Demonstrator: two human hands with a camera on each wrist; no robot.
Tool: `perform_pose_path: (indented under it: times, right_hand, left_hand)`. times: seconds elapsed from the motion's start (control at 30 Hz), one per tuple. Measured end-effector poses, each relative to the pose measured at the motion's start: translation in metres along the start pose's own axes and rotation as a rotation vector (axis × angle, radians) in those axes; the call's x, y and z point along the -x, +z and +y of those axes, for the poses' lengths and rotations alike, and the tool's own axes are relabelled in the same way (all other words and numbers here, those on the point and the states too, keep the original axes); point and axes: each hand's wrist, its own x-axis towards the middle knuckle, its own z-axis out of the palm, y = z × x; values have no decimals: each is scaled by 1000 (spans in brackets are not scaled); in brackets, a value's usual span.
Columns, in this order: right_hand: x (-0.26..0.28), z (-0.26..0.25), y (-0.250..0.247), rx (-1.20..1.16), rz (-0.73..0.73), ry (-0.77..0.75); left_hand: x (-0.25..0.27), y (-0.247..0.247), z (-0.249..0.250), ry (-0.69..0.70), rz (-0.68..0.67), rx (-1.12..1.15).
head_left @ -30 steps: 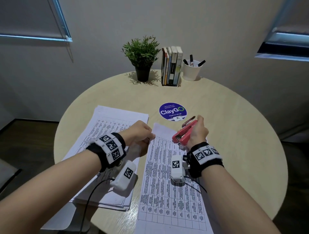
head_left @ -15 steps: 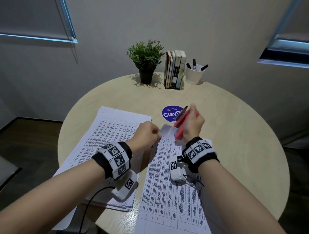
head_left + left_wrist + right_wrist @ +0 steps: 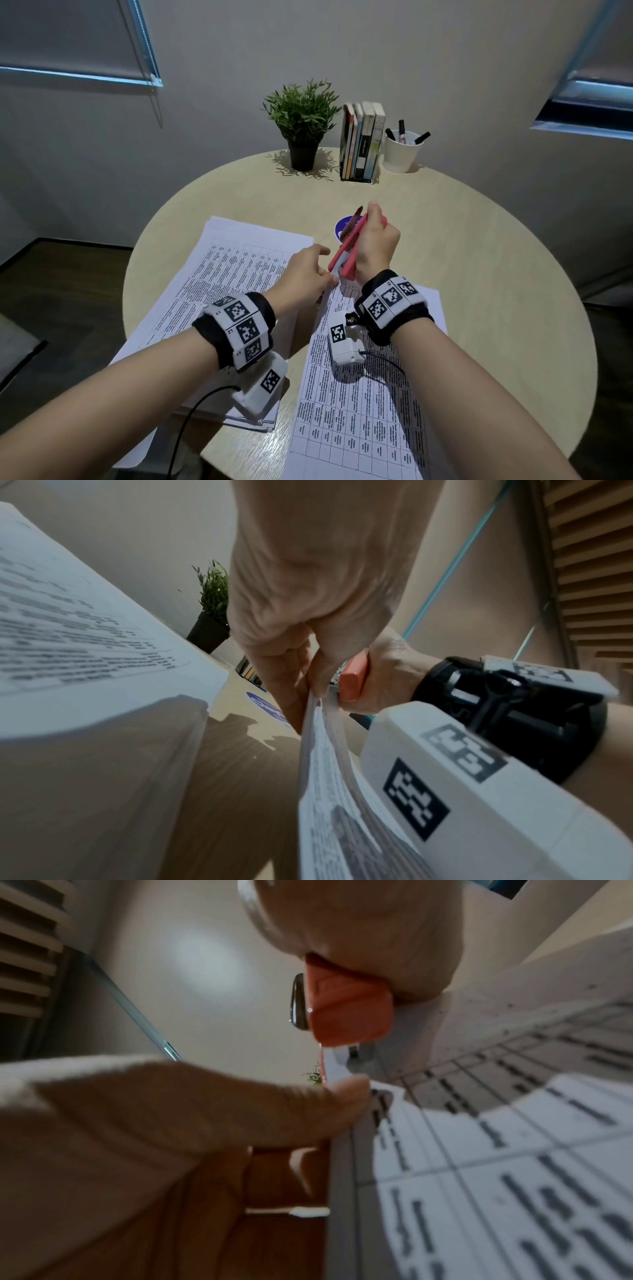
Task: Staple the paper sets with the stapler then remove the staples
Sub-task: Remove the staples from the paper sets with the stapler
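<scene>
1. Paper set [image 3: 363, 394] lying in the lower centre of the head view, its upper-left corner lifted off the table [image 3: 479, 274] — raised, by the look of it, so the tool can get at the corner from both sides.
2. Coral stapler [image 3: 347, 248] at the centre of the frame, stood steeply on end with its lower tip at that lifted corner and a metal part showing at its upper end; probably turned this way to bring the staple-removing end or the mouth to the corner — which of the two cannot be told.
3. Right hand [image 3: 375, 246] wrapped round the stapler body, fingers curled tight, thumb reaching toward the top; a grip suited to steering the tip and levering or squeezing.
4. Left hand [image 3: 303, 274] just left of the stapler, thumb and fingers pinching the sheet edge right beside the tip, as the left wrist view shows; likely bracing the pages so they stay aligned and do not tear.
5. Second paper stack [image 3: 219, 294] at centre left, flat on the table and apart from the work — seemingly waiting its turn or set aside.
6. Blue sticker [image 3: 342, 228] partly hidden behind the stapler.
7. Potted plant [image 3: 303, 123], books [image 3: 363, 140] and pen cup [image 3: 402, 149] along the upper centre, well clear of the hands.
</scene>
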Motion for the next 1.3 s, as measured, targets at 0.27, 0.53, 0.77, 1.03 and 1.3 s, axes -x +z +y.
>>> perform_pose_path:
  times: [0.27, 0.53, 0.77, 1.03, 1.3]
  right_hand:
    - [0, -1, 2, 0, -3, -9]
    - [-6, 8, 6, 71, 46, -25]
    - [-7, 10, 8, 93, 59, -82]
    - [-11, 7, 4, 67, 58, -69]
    - [-26, -17, -22, -207, 130, 73]
  left_hand:
    - [0, -2, 0, 55, -20, -72]
    - [3, -10, 6, 65, -158, -28]
    - [-4, -7, 11, 117, -75, -87]
    - [-3, -1, 12, 76, -113, -24]
    - [-1, -19, -3, -199, -401, 9]
